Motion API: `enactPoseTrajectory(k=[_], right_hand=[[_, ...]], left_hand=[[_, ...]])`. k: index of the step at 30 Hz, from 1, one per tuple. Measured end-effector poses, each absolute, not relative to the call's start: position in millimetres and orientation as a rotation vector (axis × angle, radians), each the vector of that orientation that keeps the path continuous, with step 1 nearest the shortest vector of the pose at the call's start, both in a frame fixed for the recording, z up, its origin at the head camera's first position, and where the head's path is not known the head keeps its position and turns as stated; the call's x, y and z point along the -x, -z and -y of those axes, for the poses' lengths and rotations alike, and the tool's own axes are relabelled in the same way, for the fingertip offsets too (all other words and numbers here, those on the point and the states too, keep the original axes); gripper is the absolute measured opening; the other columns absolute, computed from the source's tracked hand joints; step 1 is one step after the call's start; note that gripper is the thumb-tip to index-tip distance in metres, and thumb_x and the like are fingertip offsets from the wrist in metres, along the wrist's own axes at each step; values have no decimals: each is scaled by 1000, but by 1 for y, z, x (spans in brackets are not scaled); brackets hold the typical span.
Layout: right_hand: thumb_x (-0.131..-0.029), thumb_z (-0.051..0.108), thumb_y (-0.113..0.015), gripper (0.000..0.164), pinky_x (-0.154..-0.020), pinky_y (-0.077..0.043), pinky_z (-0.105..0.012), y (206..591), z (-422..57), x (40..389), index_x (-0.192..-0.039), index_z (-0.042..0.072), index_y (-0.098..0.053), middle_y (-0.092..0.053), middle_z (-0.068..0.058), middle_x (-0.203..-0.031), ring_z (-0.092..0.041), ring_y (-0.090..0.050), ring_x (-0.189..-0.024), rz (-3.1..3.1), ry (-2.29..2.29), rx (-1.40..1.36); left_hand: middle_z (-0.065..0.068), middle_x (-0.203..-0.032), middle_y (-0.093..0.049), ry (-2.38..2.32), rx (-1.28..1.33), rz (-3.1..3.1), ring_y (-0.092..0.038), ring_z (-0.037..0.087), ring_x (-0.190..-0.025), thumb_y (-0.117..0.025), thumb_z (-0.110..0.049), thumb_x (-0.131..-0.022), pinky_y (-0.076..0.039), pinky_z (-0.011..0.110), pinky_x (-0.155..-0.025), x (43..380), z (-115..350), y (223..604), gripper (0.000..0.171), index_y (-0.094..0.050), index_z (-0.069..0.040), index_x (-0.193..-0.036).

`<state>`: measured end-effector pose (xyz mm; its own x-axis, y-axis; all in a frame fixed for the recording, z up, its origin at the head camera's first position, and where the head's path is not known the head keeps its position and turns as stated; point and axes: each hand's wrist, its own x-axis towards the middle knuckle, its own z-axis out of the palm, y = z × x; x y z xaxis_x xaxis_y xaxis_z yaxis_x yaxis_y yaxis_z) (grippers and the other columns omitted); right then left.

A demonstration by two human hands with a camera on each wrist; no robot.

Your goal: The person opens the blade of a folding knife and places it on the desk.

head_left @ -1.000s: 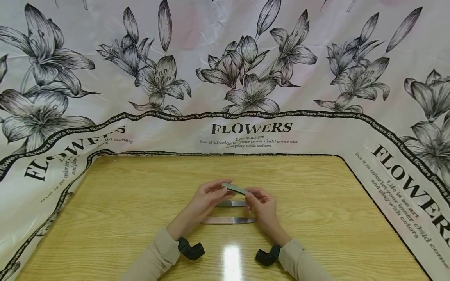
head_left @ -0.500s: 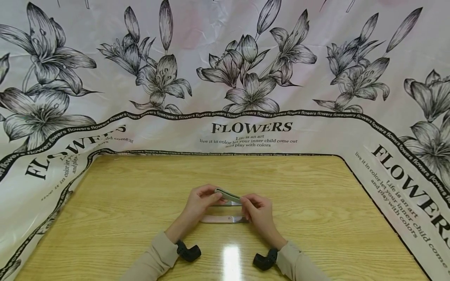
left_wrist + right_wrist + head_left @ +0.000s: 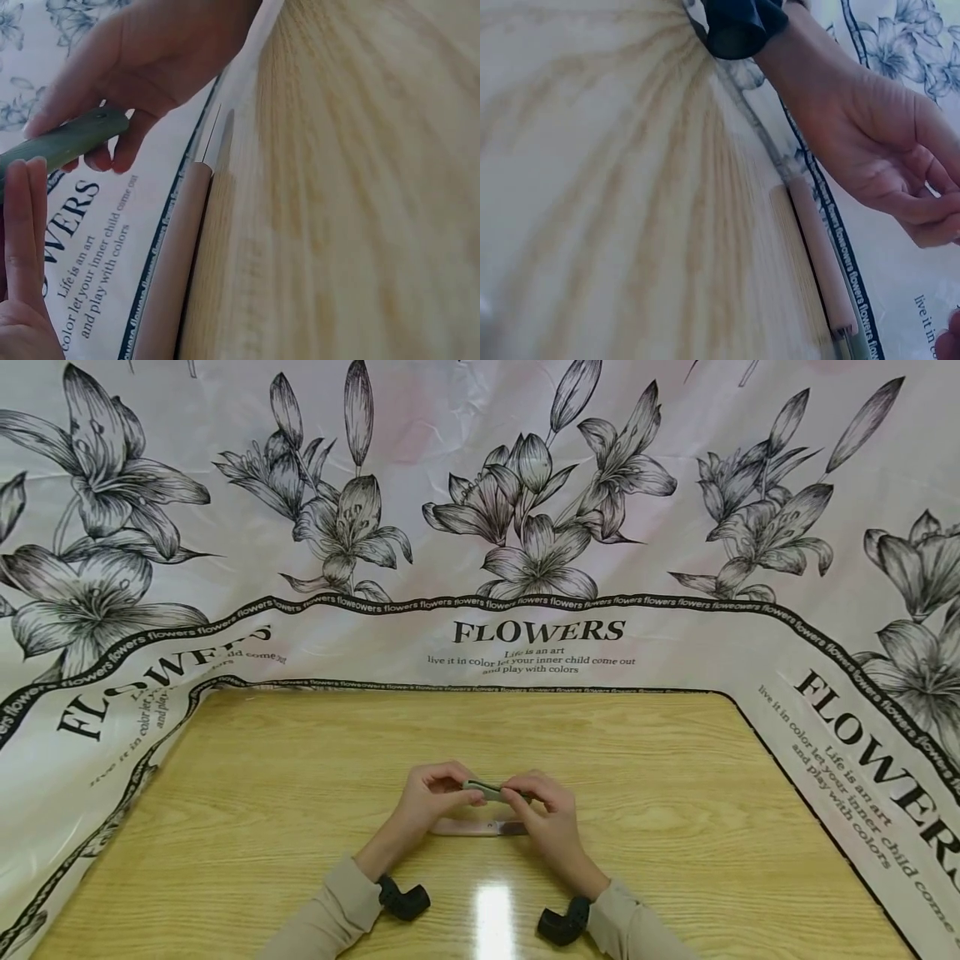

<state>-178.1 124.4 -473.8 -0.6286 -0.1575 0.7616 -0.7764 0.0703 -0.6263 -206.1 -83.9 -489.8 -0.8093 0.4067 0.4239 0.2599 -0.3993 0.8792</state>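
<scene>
Both hands are together at mid-table, holding a green folding knife (image 3: 484,791) between them. A dark slot runs along its edge, and no blade stands out from it. My left hand (image 3: 422,797) pinches its left end between thumb and fingers. At the other end, the thumb and fingers of my right hand (image 3: 551,810) pinch it. The left wrist view shows the green folding knife (image 3: 71,142) with a small hole near one end. Just in front of it lies a pink-handled knife (image 3: 465,828), blade to the right and its tip hidden by my right hand.
The wooden table (image 3: 300,760) is bordered by a white flower-printed cloth (image 3: 690,643) at the back and sides. Glare sits on the front of the table. A black wrist camera (image 3: 405,897) hangs at the left cuff, another (image 3: 562,922) at the right.
Both hands have come lower and nearer with the green folding knife, its slot turned more into sight. They now hide the second green-handled knife seen lying behind the pink-handled one.
</scene>
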Motion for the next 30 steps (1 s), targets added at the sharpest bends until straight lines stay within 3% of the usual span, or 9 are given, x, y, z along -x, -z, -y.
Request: enactPoseTrajectory(k=[3,11,19,30], right_hand=[[-78,-27,-65,26,-64,-51,-20,475,-123,179,-92,-5,-68,-67,-17,-86,-15,-60,-74,1806,-1578,-977],[-82,-22,-65,22,-60,-53,-25,476,-122,182,-95,-4,-66,-65,-16,-89,-18,-62,-75,1772,-1522,-1061],[-87,-16,-65,10,-56,-52,-26,470,-119,180,-91,-7,-63,-62,-20,-87,-21,-59,-70,1767,-1461,-1052],[-91,-14,-61,9,-65,-54,-23,475,-120,184,-94,-6,-61,-62,-17,-90,-19,-61,-77,1770,-1496,-1027]], left_hand=[[15,-97,-67,-2373,-1012,-1609,-70,23,-85,-71,9,-86,-60,44,-79,206,82,490,10,-65,14,-93],[9,-98,-68,-2331,-994,-1662,-68,19,-88,-74,4,-85,-59,28,-77,203,81,488,13,-66,12,-92],[7,-99,-68,-2323,-997,-1697,-66,19,-91,-75,5,-84,-59,28,-78,202,81,487,15,-64,13,-90],[8,-100,-68,-2345,-998,-1677,-66,18,-89,-73,7,-85,-58,25,-76,203,81,488,13,-64,14,-92]])
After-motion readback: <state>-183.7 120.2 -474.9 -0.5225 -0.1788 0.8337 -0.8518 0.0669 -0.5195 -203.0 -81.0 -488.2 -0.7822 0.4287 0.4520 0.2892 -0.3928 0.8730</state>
